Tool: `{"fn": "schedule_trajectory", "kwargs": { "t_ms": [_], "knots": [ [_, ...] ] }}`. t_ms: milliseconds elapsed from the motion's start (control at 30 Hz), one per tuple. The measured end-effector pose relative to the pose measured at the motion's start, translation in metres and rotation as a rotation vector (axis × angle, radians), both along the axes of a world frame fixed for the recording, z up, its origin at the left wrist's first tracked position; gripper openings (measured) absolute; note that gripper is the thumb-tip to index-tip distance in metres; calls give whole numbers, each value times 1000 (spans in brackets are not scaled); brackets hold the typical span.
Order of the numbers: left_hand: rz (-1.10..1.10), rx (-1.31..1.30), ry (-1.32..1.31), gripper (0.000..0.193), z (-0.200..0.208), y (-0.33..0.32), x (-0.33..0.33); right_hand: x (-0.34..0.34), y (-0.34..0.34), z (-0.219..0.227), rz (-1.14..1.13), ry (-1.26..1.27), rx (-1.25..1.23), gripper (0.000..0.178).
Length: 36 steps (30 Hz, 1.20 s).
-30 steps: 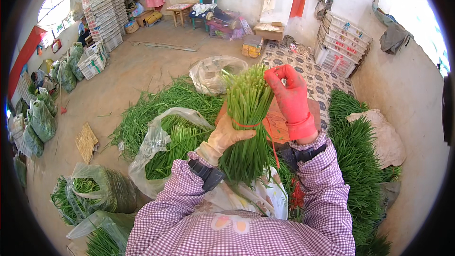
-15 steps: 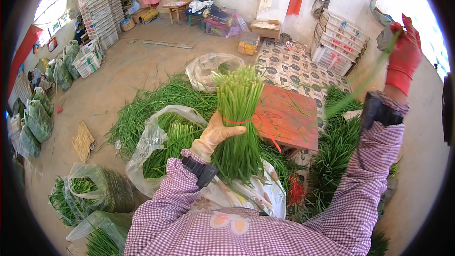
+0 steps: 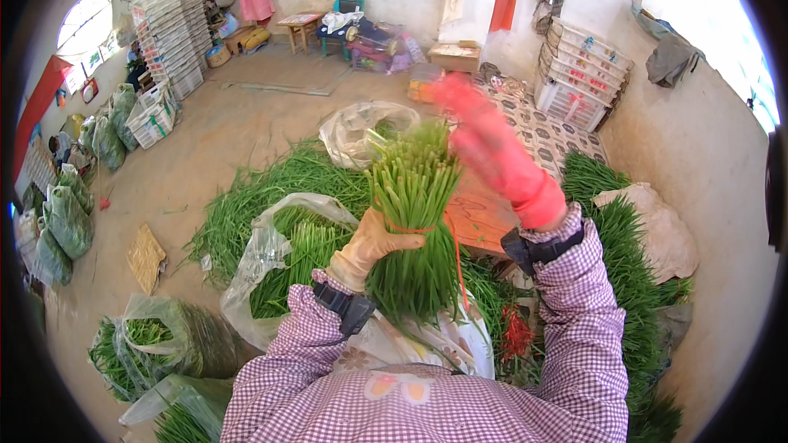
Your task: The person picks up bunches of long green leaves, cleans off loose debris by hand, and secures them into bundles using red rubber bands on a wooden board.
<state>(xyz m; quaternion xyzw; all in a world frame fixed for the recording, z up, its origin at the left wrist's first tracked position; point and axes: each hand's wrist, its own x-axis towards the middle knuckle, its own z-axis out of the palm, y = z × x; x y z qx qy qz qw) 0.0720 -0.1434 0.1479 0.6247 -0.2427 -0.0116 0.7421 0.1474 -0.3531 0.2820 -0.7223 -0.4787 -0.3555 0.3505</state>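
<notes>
My left hand (image 3: 369, 248), in a beige glove, is wrapped round a thick bundle of green chives (image 3: 414, 184). The pale cut stem ends point up and the leaves hang down. A red tie (image 3: 457, 267) crosses the bundle by my thumb, with a loose end dangling on the right side. My right hand (image 3: 488, 143), in a red glove, is beside the top of the bundle, smeared by motion. Its fingers cannot be made out, nor whether it holds anything. Behind my right forearm is a low reddish wooden table (image 3: 480, 226).
Loose chives (image 3: 254, 197) lie heaped on the floor ahead. An open clear plastic bag (image 3: 238, 299) of chives is by my left arm; more filled bags (image 3: 209, 332) stand further left. Chive bundles (image 3: 611, 271) line the right side. White crates (image 3: 579, 86) are stacked by the far wall.
My right hand has come down and left from high on the right to the bundle's top. The green blade seen trailing from it no longer shows. My left hand keeps its hold.
</notes>
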Motion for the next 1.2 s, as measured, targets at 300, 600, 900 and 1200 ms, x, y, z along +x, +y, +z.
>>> {"fn": "schedule_trajectory", "kwargs": {
  "t_ms": [300,600,900,1200],
  "knots": [
    [89,-66,48,67,6,15,22,43,-5,-37,163,444,154,63],
    [376,-665,227,27,-25,63,81,41,-88,-235,-806,636,-701,49],
    [401,-836,421,30,-25,83,72,14,-68,-144,-189,1041,388,29],
    [276,-928,481,30,-37,78,82,-20,40,-113,-335,232,-238,37]
  ]
}}
